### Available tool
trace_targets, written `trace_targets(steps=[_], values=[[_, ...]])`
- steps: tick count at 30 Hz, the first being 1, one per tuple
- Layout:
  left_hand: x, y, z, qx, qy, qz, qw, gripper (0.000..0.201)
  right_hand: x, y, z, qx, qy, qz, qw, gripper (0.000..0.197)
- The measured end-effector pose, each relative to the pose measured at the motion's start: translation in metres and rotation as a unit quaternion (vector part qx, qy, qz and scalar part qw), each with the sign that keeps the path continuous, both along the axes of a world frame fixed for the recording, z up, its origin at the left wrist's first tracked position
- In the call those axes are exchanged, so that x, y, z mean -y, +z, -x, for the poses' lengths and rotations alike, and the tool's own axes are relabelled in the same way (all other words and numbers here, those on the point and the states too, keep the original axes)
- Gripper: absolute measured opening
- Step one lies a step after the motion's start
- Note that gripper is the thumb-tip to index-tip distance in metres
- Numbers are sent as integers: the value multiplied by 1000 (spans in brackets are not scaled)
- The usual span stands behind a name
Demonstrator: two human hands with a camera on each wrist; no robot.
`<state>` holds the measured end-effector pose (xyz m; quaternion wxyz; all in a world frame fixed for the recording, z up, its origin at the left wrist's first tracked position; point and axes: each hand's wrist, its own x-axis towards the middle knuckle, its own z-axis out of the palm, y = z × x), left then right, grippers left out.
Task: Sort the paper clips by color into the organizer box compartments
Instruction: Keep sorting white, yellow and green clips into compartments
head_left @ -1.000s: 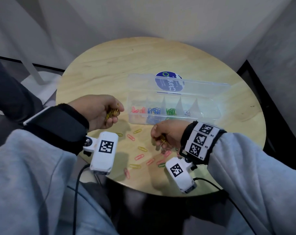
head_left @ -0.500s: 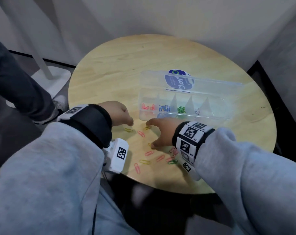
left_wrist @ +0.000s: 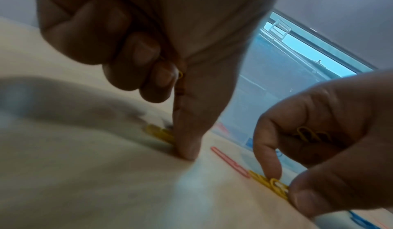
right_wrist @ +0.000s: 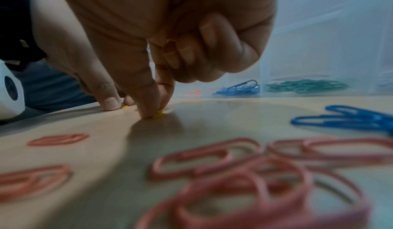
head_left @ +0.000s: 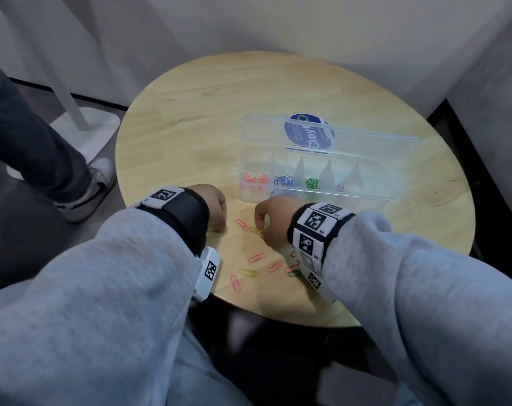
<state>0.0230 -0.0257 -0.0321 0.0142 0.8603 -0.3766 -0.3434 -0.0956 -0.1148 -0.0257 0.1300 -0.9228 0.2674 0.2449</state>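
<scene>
Both hands are down on the round wooden table (head_left: 190,136), just in front of the clear organizer box (head_left: 363,194). My left hand (head_left: 218,218) keeps several yellow clips (left_wrist: 180,74) in its curled fingers, and one fingertip (left_wrist: 187,150) presses a yellow clip (left_wrist: 160,134) lying on the table. My right hand (head_left: 260,230) pinches another yellow clip (head_left: 256,230) off the table between thumb and forefinger, with more yellow clips (left_wrist: 306,134) tucked in its palm. The box's compartments hold pink (head_left: 253,179), blue (head_left: 283,180), green (head_left: 312,183) and white clips (head_left: 339,186).
Loose pink clips (head_left: 256,257), a yellow clip (head_left: 248,272) and a green clip (head_left: 293,273) lie near the table's front edge. Blue clips (right_wrist: 344,118) lie by my right wrist. The box's open lid (head_left: 366,142) lies behind it. Another person's leg and shoe (head_left: 85,189) stand at the left.
My left hand turned palm down and dropped to the table with its yellow bundle. My right hand shifted toward the box and closed on a yellow clip there.
</scene>
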Motion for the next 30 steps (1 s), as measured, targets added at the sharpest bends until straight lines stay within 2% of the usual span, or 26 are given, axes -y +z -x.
trace_targets(steps=[4,8,10,13,16,18,21,23,26,30], values=[[-1,1,3,6,-4,-8,1000,6,-2,1,1,-4,-19,-10,1000,19],[-2,7,5,-24,4,5,1000,8,-1,-4,5,-5,-40,-44,998,5],[0,11,5,-91,30,25,995,12,0,-6,9,4,-58,-64,996,6],[2,17,8,-207,92,66,972,20,3,-3,16,20,-90,-97,991,11],[3,21,11,-258,107,82,957,25,12,1,26,43,-152,-135,978,13],[4,23,13,-281,106,89,950,26,22,0,36,87,-234,-235,939,18],[6,22,17,-293,105,98,945,27,36,-4,53,181,-367,-388,826,30],[6,21,22,-275,77,89,954,26,42,-4,64,220,-416,-424,774,34],[3,20,33,-148,-49,35,987,18,45,-5,76,260,-460,-459,715,34],[-1,15,49,-24,-142,-26,989,8,44,-6,85,272,-491,-492,665,26]])
